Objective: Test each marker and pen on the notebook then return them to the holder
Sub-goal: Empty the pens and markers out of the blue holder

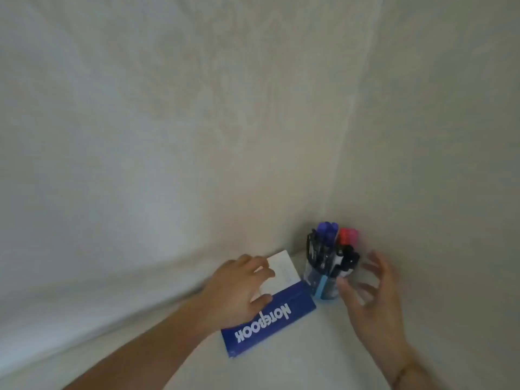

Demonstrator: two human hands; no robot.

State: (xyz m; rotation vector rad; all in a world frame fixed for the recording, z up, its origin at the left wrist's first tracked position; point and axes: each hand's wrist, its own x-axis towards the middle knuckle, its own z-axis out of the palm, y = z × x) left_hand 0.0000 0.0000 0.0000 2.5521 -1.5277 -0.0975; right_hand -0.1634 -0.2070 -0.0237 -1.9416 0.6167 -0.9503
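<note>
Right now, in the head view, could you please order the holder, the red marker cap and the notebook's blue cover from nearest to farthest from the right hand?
From the right hand:
1. Holder, just left of the thumb.
2. Red marker cap, above, at the holder's top.
3. Blue cover, farther left, under the left hand.

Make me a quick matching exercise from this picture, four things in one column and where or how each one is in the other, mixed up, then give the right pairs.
1. left hand
2. right hand
3. notebook
4. holder

A. stands by the wall, full of pens and markers
B. lies open, blue cover flipped toward the camera
C. rests on the white page
D. fingers spread, beside the holder, holding nothing

Pairs: 1-C, 2-D, 3-B, 4-A
</note>
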